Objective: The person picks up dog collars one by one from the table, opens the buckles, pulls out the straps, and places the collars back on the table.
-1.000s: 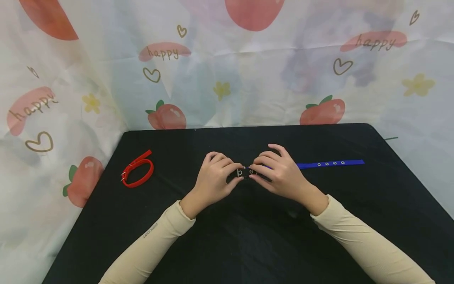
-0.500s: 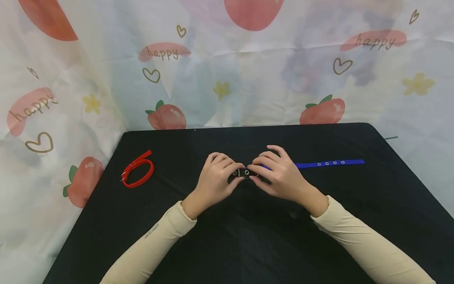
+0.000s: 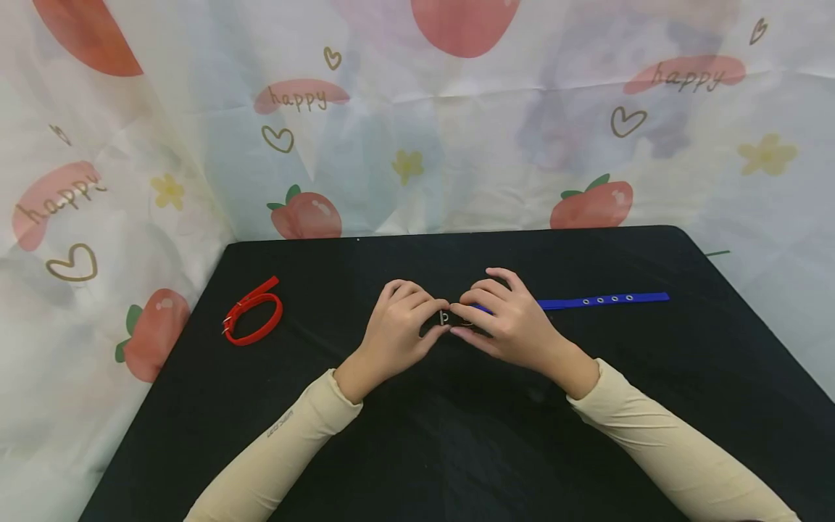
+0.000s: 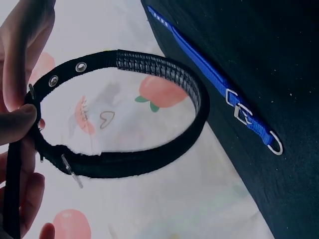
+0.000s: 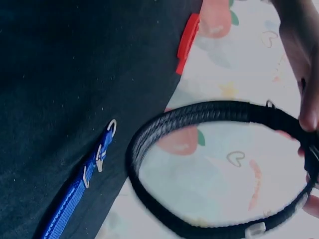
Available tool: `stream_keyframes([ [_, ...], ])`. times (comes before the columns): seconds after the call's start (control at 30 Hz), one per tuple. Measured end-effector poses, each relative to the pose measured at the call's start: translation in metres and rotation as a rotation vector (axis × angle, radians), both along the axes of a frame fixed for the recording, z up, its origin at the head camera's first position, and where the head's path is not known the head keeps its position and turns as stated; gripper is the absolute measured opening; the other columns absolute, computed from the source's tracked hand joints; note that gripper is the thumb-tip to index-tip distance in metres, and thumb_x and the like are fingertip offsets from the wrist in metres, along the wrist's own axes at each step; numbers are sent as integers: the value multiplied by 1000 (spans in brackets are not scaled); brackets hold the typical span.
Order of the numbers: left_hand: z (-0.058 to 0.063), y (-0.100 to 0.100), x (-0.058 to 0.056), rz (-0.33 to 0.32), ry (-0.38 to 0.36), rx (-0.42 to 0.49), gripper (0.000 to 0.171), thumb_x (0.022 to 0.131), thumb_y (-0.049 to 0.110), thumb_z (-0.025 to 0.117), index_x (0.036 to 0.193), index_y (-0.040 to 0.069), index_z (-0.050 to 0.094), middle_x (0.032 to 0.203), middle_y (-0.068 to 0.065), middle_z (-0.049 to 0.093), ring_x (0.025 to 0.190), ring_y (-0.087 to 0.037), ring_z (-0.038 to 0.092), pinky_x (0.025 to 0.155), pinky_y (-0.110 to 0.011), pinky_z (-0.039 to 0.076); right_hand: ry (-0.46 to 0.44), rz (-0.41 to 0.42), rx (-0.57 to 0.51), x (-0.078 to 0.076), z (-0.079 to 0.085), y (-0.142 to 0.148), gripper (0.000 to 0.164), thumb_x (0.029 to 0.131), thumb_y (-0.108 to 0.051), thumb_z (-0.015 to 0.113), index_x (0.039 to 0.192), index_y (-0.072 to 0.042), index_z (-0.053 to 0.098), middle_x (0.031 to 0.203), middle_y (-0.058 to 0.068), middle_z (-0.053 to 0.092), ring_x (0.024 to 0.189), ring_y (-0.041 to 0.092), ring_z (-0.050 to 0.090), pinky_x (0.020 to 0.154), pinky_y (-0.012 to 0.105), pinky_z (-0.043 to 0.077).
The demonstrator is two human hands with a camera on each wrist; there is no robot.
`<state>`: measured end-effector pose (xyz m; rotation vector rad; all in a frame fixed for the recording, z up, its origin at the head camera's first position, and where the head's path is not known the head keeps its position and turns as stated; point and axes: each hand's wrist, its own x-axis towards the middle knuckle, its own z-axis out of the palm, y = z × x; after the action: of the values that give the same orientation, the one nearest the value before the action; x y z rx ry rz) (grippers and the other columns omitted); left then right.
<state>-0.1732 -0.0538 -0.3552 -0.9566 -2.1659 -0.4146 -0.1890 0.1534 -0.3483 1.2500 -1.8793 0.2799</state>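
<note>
Both hands hold a black pet collar bent into a loop, its fastening between their fingertips. My left hand [image 3: 399,322] pinches the strap by the buckle with thumb and fingers, and a strap end hangs past those fingers in the left wrist view. Close to its right, my right hand [image 3: 510,317] pinches the same black collar [image 4: 144,163]. Metal eyelets, a quilted padded stretch and a metal ring show along the loop. The fingers hide part of the buckle. Behind the right hand, a blue collar [image 3: 603,301] with eyelets lies stretched out on the table.
A red collar [image 3: 254,317], fastened in a loop, lies on the left of the black-covered table [image 3: 391,464]. The blue collar's buckle and end ring [image 4: 275,143] show in the left wrist view. A printed fabric backdrop [image 3: 457,130] stands behind and to the left.
My right hand has shifted slightly left, narrowing the gap to my left hand. Less of the black strap shows between the fingertips. The red and blue collars stay put.
</note>
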Motion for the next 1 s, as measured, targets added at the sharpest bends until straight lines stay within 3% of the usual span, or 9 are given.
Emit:
stream_keyframes([
  [0.17,-1,-3,1,20,1,1,20,74,25,80,90,15,72,81,3,70,84,-14,60,92,-37,44,-28,-12,3,-1,-2,4,35,97,-26,45,82,-8,70,81,6,65,78,25,60,86,53,47],
  [0.3,0,-6,0,28,1,28,21,72,22,82,89,15,72,81,3,70,84,-15,60,91,-37,44,-61,-19,-30,-2,-3,7,39,98,-33,42,84,-8,69,81,7,65,77,26,60,85,54,47],
  [0.43,2,-4,-1,0,8,1,22,74,22,80,93,13,72,83,2,70,85,-15,59,92,-37,43,-57,-9,-17,-1,-1,2,38,96,-38,48,93,-7,70,86,7,66,81,26,61,87,53,47],
  [0.67,1,-5,0,7,8,-4,22,73,22,81,92,14,72,82,3,70,85,-15,59,92,-37,44,-35,-17,-16,0,-1,-1,37,98,-31,45,83,-8,69,83,7,65,79,26,61,85,54,47],
  [1.0,0,-3,1,-14,28,-5,22,75,22,79,94,13,72,83,2,70,85,-15,59,91,-36,44,-8,-30,-6,3,-3,-2,32,96,-30,48,87,-7,69,84,7,65,80,25,61,88,52,47],
])
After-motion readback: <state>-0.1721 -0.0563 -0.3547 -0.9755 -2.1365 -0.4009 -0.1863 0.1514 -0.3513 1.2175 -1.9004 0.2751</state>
